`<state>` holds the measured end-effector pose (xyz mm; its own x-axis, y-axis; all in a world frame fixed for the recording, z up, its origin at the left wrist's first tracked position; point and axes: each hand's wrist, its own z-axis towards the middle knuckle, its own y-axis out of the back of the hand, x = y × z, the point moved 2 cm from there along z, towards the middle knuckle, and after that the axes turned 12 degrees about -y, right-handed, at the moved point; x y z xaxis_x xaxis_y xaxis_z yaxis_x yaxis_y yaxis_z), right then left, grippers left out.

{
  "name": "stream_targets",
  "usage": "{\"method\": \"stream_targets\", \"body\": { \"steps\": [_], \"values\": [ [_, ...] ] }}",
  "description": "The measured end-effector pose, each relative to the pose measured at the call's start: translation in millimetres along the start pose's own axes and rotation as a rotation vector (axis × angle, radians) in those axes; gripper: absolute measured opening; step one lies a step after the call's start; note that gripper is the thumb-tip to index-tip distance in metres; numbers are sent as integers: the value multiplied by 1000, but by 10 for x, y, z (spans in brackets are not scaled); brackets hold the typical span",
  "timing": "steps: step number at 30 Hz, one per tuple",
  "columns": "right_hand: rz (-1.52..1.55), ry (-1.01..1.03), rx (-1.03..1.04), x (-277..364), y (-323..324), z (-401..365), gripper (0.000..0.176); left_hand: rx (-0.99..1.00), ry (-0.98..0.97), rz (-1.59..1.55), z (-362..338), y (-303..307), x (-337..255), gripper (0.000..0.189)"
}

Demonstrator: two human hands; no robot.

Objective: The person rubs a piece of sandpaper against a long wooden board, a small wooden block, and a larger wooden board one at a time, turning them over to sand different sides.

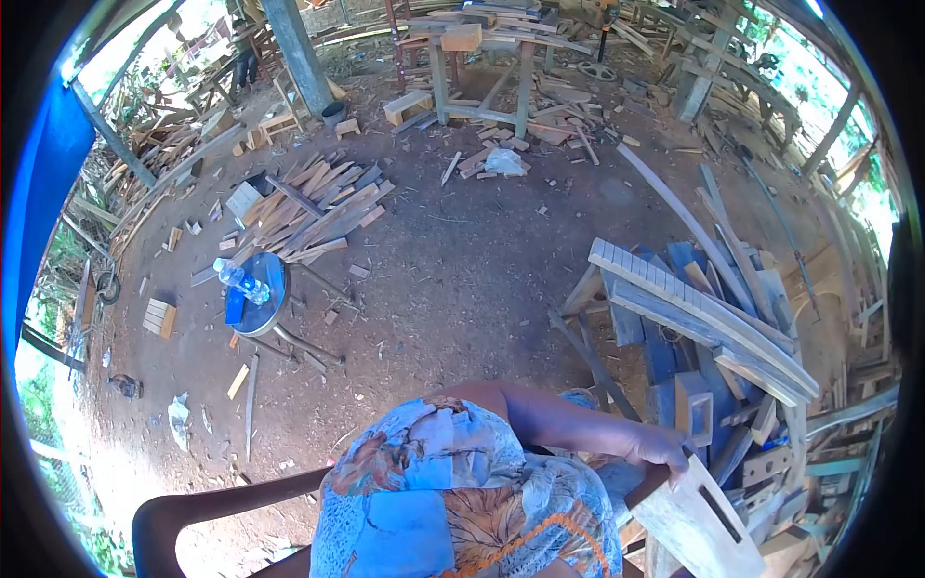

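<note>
At the lower right, my right hand (665,451) is closed on the upper corner of a pale wooden panel (689,520) that has a long dark slot cut in it. The panel tilts down to the right, beside a stack of planks and wooden pieces. My right arm reaches out to it across patterned cloth (462,482) at the bottom centre. My left hand does not show in the picture.
A round stool (275,289) bearing a water bottle (246,281) stands left, near a pile of wood offcuts (313,207). Long planks (694,308) lie at the right. A workbench (482,114) stands at the back. A curved chair arm (159,530) is at the lower left.
</note>
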<state>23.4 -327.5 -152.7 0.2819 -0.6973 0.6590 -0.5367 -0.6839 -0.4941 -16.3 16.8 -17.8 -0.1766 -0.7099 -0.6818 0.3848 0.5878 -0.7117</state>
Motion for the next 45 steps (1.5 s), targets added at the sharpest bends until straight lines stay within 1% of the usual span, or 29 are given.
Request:
{"method": "stream_targets", "body": {
  "steps": [1, 2, 5, 6, 8, 11, 14, 18, 20, 21, 23, 24, 26, 28, 30, 32, 33, 34, 35, 36, 37, 38, 40, 41, 43, 44, 45],
  "values": [
    [7, -6, -1, -34, -2, -24, 59, 4, 35, -26, -46, 48, -23, 27],
    [15, -11, -3, -64, 4, -53, 59, 1, 37, -27, -77, 112, -19, 27],
    [41, -19, -10, -121, 23, -132, 60, -188, 89, -39, -210, 205, -95, 29],
    [48, -21, -11, -137, 22, -154, 60, -189, 89, -39, -201, 272, -56, 29],
    [64, -28, -12, -169, 14, -208, 60, -89, 167, 29, -184, 441, 64, 31],
    [94, -36, -11, -216, -8, -279, 61, -147, 180, 22, -217, 449, 37, 29],
    [121, -46, -14, -251, -6, -350, 61, -152, 188, 32, -188, 534, 116, 27],
    [166, -54, -24, -287, 27, -420, 62, -153, 197, 73, -235, 445, -4, 26],
    [191, -57, -31, -300, 55, -458, 62, -129, 162, 72, -211, 440, 42, 32],
    [203, -57, -35, -298, 73, -479, 63, -125, 166, 72, -205, 396, 42, 32],
    [234, -47, -53, -277, 158, -545, 63, -247, 45, 14, -210, 286, 16, 37],
    [258, -33, -76, -258, 266, -619, 63, -228, 69, 9, -219, 269, 59, 37],
    [336, 26, -141, -162, 563, -908, 63, -286, 64, -140, -182, 239, 128, 39],
    [263, 7, 34, -174, 867, -744, 52, -379, 124, -70, -239, 83, 11, 40],
    [283, 48, 209, -249, 909, -729, 49, -408, 208, -213, -228, 43, 114, 41],
    [304, -25, 237, -246, 407, -1102, 50, -404, 212, -176, -223, 44, 184, 40],
    [335, 55, 243, -247, 217, -1216, 50, -399, 240, -190, -232, -29, 118, 41],
    [336, 25, 114, -210, 216, -1216, 48, -444, 211, -23, -263, -75, 58, 42],
    [334, 100, 169, -232, 190, -1243, 47, -432, 214, -20, -264, 6, 134, 44],
    [456, 39, 62, -222, 139, -1264, 44, -427, 282, -66, -275, 81, 186, 49],
    [484, 95, 37, -261, 153, -1264, 44, -382, 267, -60, -274, 103, 213, 52],
    [495, 78, -9, -247, 83, -1358, 44, -349, 234, -57, -264, 126, 223, 55],
    [435, 43, -93, -239, 90, -1398, 44, -285, 277, -100, -211, 177, 259, 59],
    [463, 63, -116, -227, 115, -1388, 44, -260, 310, -93, -194, 175, 297, 59],
    [422, 28, -123, -211, 100, -1332, 43, -284, 218, -37, -135, 200, 294, 57],
    [435, 36, -132, -213, 109, -1298, 43, -273, 231, -34, -113, 204, 312, 57],
    [396, 30, -145, -218, 127, -1251, 45, -308, 208, 16, -93, 215, 327, 57]
  ]
}}
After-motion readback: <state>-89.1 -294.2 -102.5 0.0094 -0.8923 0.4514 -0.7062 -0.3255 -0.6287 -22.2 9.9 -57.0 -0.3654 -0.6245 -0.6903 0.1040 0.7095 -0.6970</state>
